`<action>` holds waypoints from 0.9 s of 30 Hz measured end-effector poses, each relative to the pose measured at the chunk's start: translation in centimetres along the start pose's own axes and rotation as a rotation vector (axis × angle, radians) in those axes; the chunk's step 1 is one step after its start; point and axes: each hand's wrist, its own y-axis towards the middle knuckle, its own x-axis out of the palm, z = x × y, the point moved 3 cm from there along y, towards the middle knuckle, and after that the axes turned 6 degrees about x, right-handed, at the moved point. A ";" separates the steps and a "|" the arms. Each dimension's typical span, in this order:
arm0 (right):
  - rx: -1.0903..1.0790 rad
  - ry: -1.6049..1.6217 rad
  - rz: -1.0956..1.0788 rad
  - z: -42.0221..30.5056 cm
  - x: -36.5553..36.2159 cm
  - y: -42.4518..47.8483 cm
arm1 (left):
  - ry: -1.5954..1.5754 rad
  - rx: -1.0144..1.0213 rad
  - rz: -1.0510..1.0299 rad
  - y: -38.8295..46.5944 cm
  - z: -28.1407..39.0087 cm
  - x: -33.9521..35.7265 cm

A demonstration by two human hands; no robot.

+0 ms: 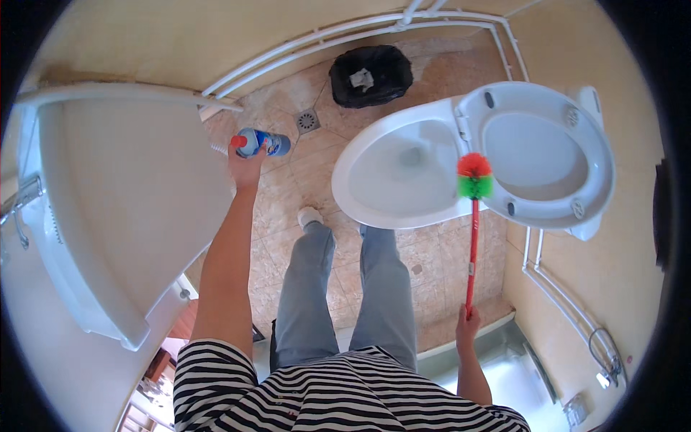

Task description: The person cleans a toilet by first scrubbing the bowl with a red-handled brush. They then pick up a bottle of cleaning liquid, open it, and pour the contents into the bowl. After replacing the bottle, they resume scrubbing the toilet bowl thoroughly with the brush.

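Note:
My left hand (247, 164) grips a blue plastic bottle (276, 144) with a red cap, held out over the tiled floor beside the white washbasin. The bottle lies tilted, its cap towards the left. In my right hand (468, 326) is the end of the red handle of a toilet brush (473, 243). Its round red and green bristle head is raised in front of the toilet's hinge side. The white toilet bowl (399, 167) stands uncovered, with its seat and lid (596, 162) raised against the tank.
A bin with a black liner (343, 97) holds crumpled paper near the far wall. A floor drain (307, 121) lies close by. The washbasin (124, 205) fills the left side. White pipes (291, 48) run along the walls. A bathtub (459, 360) is behind at lower right.

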 end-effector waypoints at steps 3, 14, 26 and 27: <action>-0.064 0.014 -0.020 -0.4 -0.4 0.2 | -0.081 0.032 -0.029 -1.2 3.0 -0.1; -0.052 -0.153 -0.067 -2.2 -0.7 5.5 | -0.076 0.159 -0.115 -6.7 14.1 2.2; -0.164 -0.203 -0.096 -5.7 5.9 16.6 | 0.072 0.177 -0.366 -13.0 20.8 8.0; -0.178 -0.196 -0.088 -5.5 6.3 17.1 | 0.073 0.188 -0.372 -13.3 20.9 8.3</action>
